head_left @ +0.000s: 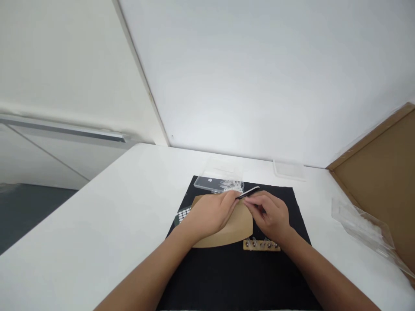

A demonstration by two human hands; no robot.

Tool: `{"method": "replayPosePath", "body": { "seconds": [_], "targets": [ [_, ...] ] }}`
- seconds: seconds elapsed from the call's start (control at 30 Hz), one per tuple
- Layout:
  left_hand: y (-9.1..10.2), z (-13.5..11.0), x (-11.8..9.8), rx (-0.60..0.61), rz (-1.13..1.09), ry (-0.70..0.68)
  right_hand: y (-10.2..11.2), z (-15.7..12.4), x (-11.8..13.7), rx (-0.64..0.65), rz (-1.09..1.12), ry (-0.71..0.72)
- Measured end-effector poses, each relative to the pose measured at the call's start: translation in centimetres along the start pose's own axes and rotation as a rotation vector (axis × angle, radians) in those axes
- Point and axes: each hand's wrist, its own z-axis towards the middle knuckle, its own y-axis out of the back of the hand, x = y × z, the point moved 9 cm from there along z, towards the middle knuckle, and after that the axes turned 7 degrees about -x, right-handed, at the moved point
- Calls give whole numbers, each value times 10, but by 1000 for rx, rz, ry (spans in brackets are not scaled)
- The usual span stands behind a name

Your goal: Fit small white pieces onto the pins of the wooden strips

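My left hand (212, 214) is closed around the near end of a slim black-and-white object (249, 192), which slants up to the right; its exact kind is unclear. My right hand (270, 214) pinches just below that object, with thumb and fingertips together; what lies between them is too small to make out. Under my left hand is a tan, curved-edged sheet (238, 226), partly covered by the hand. A small wooden strip (261, 245) with several metal fittings and clear pieces lies below my right hand.
A black mat (240, 276) lies on the white table (129, 216). Behind my hands is a clear plastic box (207, 183) with pale pieces. A sheet of white dots (183, 214) is at left. Clear plastic packaging (365, 226) and a brown board (385, 172) are at right.
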Motion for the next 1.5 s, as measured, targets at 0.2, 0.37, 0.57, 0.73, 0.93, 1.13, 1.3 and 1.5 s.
{"method": "replayPosePath", "body": {
  "seconds": [0.2, 0.37, 0.57, 0.73, 0.93, 1.13, 1.3, 1.5],
  "targets": [
    [0, -1, -3, -36, 15, -30, -3, 3, -1, 61, 25, 46],
    [-3, 0, -2, -42, 26, -33, -3, 2, 8, 48, -11, 151],
    [-8, -1, -4, -4, -10, -53, -5, 0, 9, 52, -52, 201],
    [-11, -2, -3, 10, -43, -5, -7, -1, 2, 86, -96, 119],
    [-12, -2, -1, -27, -13, -5, -5, -2, 0, 73, -41, 72],
    [-13, -3, -1, -66, 29, -35, -6, -2, -2, 84, -152, 76],
    [-6, -5, -7, -179, -5, -82, -10, -3, -1, 62, -338, 104],
    [13, -9, -6, -405, -245, 85, -14, -14, -14, 55, -456, 5]
  ]
}}
